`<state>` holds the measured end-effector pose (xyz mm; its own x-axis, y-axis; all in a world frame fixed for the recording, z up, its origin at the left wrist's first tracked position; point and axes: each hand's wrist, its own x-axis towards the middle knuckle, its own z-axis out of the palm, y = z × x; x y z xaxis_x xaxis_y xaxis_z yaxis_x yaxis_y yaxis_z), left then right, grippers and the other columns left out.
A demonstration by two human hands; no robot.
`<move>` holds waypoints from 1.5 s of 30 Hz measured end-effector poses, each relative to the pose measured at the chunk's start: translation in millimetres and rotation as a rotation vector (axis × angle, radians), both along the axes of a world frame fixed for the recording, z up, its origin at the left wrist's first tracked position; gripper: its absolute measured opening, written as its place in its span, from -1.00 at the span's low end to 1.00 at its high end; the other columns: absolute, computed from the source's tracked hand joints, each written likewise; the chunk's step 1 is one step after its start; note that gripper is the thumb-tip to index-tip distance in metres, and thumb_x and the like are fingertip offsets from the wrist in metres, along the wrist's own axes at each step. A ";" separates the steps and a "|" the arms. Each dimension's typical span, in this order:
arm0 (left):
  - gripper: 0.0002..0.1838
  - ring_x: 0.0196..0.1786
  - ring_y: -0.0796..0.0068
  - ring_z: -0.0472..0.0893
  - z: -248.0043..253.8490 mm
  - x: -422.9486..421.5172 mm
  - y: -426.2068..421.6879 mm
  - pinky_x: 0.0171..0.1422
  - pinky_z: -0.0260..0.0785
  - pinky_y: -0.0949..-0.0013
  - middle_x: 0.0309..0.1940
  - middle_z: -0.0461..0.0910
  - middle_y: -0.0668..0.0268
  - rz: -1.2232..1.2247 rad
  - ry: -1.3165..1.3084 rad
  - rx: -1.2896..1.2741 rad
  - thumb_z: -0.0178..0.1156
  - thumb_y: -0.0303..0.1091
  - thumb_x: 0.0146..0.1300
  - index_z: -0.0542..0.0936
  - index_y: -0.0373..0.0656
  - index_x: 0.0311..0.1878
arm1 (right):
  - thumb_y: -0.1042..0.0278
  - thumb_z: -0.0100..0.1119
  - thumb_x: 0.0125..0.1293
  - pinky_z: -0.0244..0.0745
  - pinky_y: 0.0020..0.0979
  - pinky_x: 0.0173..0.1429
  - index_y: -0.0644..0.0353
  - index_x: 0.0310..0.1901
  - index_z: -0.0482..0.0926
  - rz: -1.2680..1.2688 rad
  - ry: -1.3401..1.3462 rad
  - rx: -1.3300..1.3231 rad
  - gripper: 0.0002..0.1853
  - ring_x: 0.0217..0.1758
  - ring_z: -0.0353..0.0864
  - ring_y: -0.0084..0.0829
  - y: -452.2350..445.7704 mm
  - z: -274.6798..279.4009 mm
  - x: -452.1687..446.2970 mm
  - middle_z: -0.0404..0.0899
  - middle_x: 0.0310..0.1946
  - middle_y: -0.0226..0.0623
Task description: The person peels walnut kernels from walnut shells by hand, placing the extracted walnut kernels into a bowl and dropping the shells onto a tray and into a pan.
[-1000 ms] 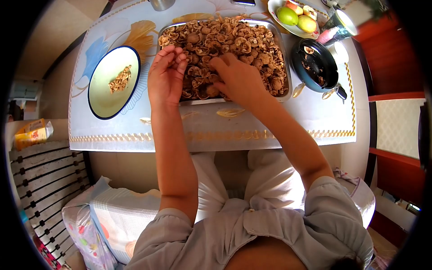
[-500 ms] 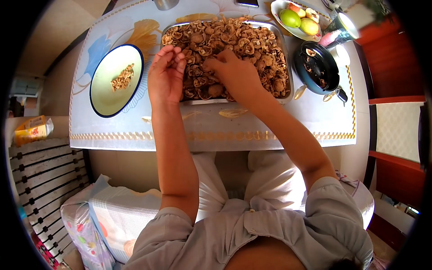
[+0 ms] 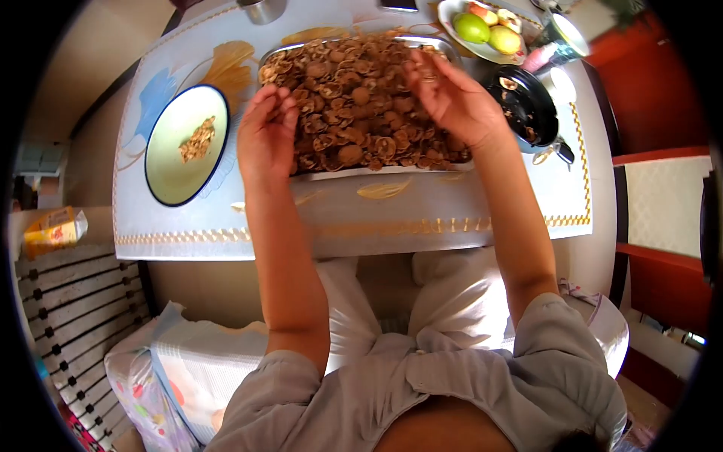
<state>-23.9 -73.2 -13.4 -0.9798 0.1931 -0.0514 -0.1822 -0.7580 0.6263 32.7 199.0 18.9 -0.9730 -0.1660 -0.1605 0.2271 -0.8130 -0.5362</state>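
Observation:
A metal tray (image 3: 316,175) is heaped with cracked walnut shells (image 3: 339,105), with a few rounder walnuts (image 3: 350,155) among them. At the tray's left edge is my left hand (image 3: 265,132), its fingers curled in towards the thumb; what they hold, if anything, is hidden. My right hand (image 3: 459,102) is over the tray's right side, palm turned inward and fingers apart, slightly blurred. Left of the tray, a pale bowl with a dark blue rim (image 3: 162,169) holds a small pile of walnut kernels (image 3: 197,141).
Right of the tray stands a black pan (image 3: 546,113) with some shell pieces in it. Behind it are a plate of fruit (image 3: 486,51) and a patterned cup (image 3: 566,38). A metal container (image 3: 261,10) sits at the back. The table's front edge (image 3: 376,252) is near my lap.
My right hand has lifted from the middle of the shells, moved right and spread its fingers. My left hand has shifted slightly left. The whole view has moved a little.

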 end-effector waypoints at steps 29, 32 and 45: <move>-0.85 -0.25 0.47 0.53 2.7 2.6 -2.9 -0.15 0.43 0.48 -0.24 0.54 0.23 0.049 0.000 -0.060 0.01 -0.53 0.25 0.44 -0.25 -0.11 | 0.37 0.23 0.02 0.47 -0.27 0.00 -0.01 -0.10 0.58 0.230 0.416 2.416 -0.67 -0.09 0.57 -0.24 61.7 -25.6 -93.5 0.62 -0.21 -0.30; -0.84 -0.25 0.47 0.53 1.7 2.0 -3.4 -0.16 0.44 0.48 -0.24 0.54 0.22 0.050 -0.003 -0.057 0.01 -0.53 0.25 0.44 -0.25 -0.11 | 0.36 0.26 0.01 0.48 -0.31 -0.05 0.05 -0.17 0.61 0.104 0.476 2.332 -0.72 -0.18 0.60 -0.30 69.7 -29.5 -92.1 0.64 -0.28 -0.33; -0.83 -0.23 0.45 0.51 1.5 2.3 -1.9 -0.14 0.43 0.48 -0.22 0.51 0.19 0.045 -0.005 -0.072 0.02 -0.53 0.24 0.42 -0.26 -0.09 | 0.41 0.23 0.20 0.51 -0.65 -0.04 0.22 0.03 0.50 0.083 -0.018 0.841 -0.65 -0.11 0.58 -0.58 102.9 4.8 -50.8 0.59 -0.14 -0.40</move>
